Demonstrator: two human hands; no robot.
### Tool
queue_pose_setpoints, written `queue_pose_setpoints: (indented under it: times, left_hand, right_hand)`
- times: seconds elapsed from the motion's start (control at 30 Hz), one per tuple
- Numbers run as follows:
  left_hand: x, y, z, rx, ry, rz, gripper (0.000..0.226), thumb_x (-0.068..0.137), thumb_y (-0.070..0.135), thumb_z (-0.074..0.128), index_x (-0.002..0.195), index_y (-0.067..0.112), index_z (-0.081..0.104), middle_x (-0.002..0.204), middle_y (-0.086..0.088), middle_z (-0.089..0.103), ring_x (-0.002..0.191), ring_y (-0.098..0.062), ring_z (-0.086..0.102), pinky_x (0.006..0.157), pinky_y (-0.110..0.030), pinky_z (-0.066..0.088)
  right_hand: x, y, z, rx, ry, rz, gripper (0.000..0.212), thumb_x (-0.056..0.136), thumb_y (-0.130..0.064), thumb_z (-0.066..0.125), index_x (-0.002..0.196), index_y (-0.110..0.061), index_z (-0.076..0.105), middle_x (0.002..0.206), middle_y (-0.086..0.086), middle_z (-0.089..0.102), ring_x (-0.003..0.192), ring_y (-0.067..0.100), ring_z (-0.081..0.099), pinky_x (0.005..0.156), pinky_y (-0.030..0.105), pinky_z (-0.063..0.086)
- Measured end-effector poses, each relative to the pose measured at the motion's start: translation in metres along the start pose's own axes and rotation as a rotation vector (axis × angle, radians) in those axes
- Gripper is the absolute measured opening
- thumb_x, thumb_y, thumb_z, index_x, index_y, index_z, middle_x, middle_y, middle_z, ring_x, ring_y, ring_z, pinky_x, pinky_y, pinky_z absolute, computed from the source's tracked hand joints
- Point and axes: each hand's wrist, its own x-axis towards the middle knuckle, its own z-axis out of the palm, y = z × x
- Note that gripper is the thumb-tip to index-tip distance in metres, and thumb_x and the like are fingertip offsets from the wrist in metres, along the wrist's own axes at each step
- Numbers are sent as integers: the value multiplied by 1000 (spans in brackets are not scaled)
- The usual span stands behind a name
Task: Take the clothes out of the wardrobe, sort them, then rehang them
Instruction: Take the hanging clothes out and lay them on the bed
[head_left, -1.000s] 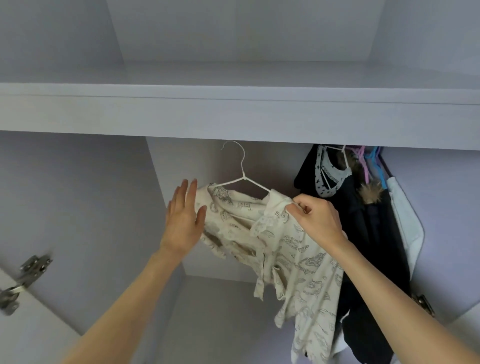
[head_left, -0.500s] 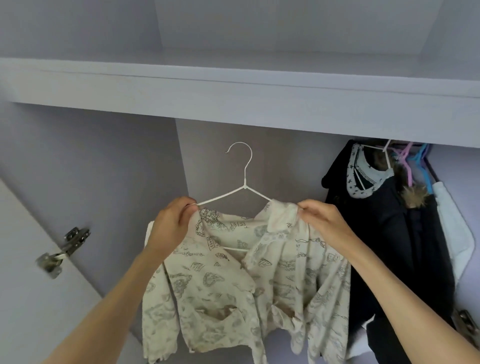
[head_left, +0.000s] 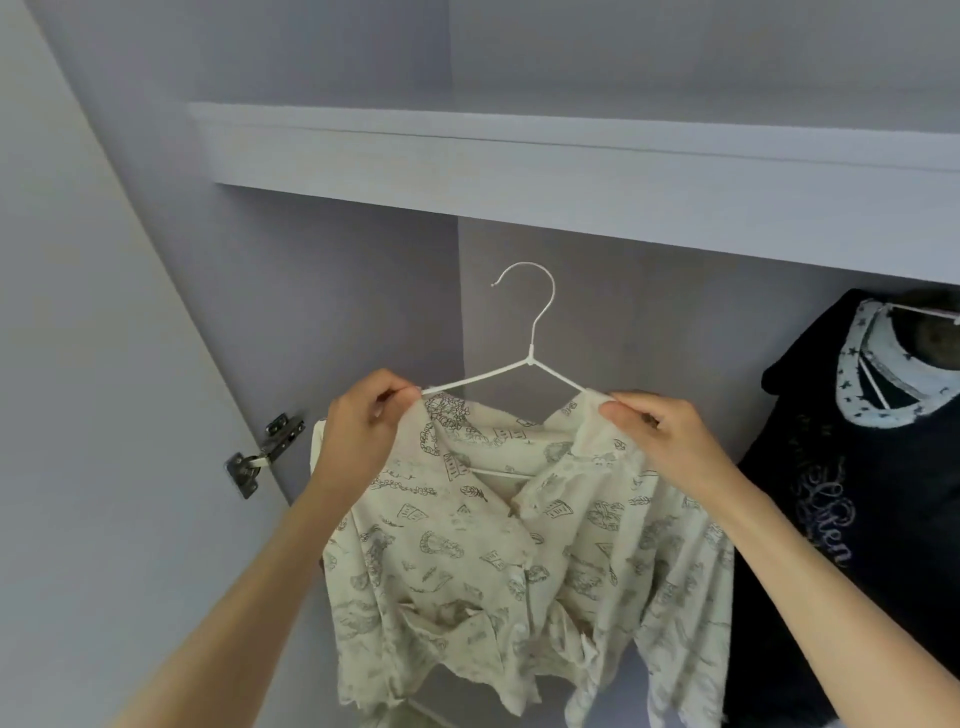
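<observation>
Both hands are pinching the shirt (head_left: 498, 561) at its shoulders on the hanger (head_left: 524, 358): left hand (head_left: 358, 431), right hand (head_left: 660, 436).

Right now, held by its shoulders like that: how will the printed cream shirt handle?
Probably floppy: the printed cream shirt sags in folds below the left hand and right hand. Likely light, since pinches alone carry it. It may slip along the thin white wire hanger, which looks smooth.

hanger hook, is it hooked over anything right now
No, the white hanger hook hangs free in the air below the shelf, touching nothing.
</observation>
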Motion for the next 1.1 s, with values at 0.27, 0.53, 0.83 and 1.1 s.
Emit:
queue_pose_setpoints:
  times: [0.27, 0.53, 0.83, 1.1]
  left_hand:
    - [-42, -15, -57, 212, -18, -38, 10, 90, 31, 53, 85, 39, 58, 83, 36, 59, 79, 12, 54, 71, -10, 39]
    - [-129, -5, -103, 385, 200, -113, 23, 87, 51, 47, 88, 31, 58, 81, 16, 60, 78, -3, 54, 73, -20, 41]
    - [-259, 41, -163, 591, 596, -230, 17, 90, 27, 52, 90, 17, 65, 81, 16, 57, 73, -6, 52, 69, -28, 41]
    - [-396, 87, -233, 693, 934, -406, 13, 85, 25, 55, 85, 18, 66, 80, 20, 60, 73, -1, 55, 69, -30, 44]
  right_hand:
    - [15, -11, 57, 55, -124, -96, 11, 87, -26, 61, 83, -29, 71, 90, 23, 64, 72, 18, 56, 72, 30, 45]
    - [4, -31, 105, 167, -319, -228, 33, 88, -33, 59, 90, -2, 71, 71, 3, 63, 66, 15, 54, 65, 22, 41]
    - [-53, -95, 171, 350, -462, -403, 18, 91, -31, 54, 94, -19, 67, 88, -12, 67, 79, 9, 60, 73, 19, 47]
    - [-132, -167, 272, 106, -821, -787, 31, 87, -46, 49, 103, -26, 66, 91, -13, 64, 82, 8, 58, 72, 26, 43]
